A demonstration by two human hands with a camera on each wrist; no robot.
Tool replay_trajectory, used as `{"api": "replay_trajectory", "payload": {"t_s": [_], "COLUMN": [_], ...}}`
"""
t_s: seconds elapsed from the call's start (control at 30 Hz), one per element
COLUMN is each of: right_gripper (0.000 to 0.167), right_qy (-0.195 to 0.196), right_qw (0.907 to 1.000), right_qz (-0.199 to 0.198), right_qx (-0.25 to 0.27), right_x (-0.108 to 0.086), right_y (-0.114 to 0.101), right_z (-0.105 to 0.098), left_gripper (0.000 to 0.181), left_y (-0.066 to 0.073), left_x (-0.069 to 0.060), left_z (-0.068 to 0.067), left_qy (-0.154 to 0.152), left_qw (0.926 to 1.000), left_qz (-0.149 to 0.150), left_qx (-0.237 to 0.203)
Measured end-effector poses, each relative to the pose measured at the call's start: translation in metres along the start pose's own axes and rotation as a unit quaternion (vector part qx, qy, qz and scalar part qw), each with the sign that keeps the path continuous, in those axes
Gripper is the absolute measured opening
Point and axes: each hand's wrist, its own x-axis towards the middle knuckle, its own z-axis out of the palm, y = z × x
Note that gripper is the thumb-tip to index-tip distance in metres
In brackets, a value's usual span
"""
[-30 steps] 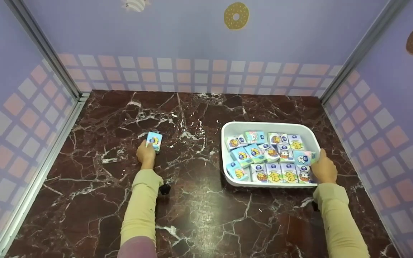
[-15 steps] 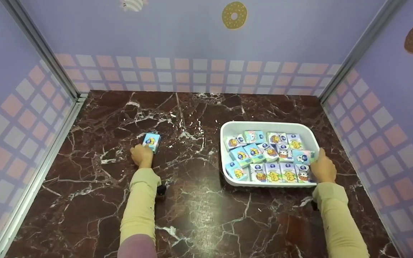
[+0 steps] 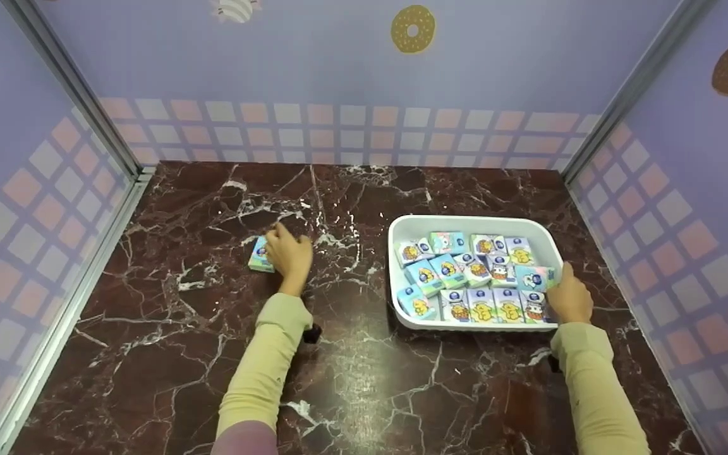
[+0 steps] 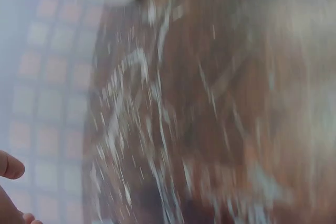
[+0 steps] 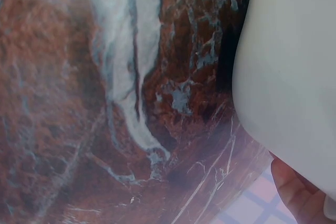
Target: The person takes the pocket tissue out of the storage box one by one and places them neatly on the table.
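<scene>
The small blue pack (image 3: 259, 258) lies on the dark marbled bench (image 3: 181, 379), partly covered from my view by the left hand (image 3: 289, 258), whose thumb and fingers stand apart, holding nothing (contact unconfirmed). I judge it light, slightly soft, easily dented; best pinched across its narrow sides. Well apart, the right hand (image 3: 571, 298) clamps the rim of a white tub (image 3: 478, 326) containing similar packs (image 3: 483, 306). Dark-blue badges show; lettering is illegible.
</scene>
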Motion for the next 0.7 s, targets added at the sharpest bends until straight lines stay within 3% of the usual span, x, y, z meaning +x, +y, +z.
{"api": "replay_trajectory", "payload": {"t_s": [0.23,0.4,0.47,0.53,0.7], "right_gripper": [0.056,0.054,0.053,0.054,0.053], "right_qy": [0.004,0.010,0.013,0.013,0.014], "right_qw": [1.0000,0.9999,0.9999,0.9999,0.9999], "right_qz": [-0.004,-0.005,-0.005,-0.005,-0.003], "right_qx": [-0.001,-0.003,-0.005,-0.006,-0.003], "right_x": [0.000,-0.001,-0.001,-0.001,-0.002], "right_y": [-0.001,-0.002,-0.002,-0.002,-0.002], "right_z": [0.000,-0.002,-0.002,-0.002,-0.001], "left_gripper": [0.060,0.062,0.061,0.059,0.058], "left_y": [0.030,0.045,0.051,0.056,0.065], "left_x": [-0.039,-0.070,-0.082,-0.094,-0.118], "left_z": [0.016,0.024,0.027,0.028,0.030], "left_qy": [-0.076,-0.134,-0.164,-0.195,-0.249], "left_qw": [0.9934,0.9787,0.9669,0.9506,0.8997], "left_qz": [0.086,0.156,0.195,0.240,0.344], "left_qx": [-0.004,-0.001,0.012,0.029,0.100]}}
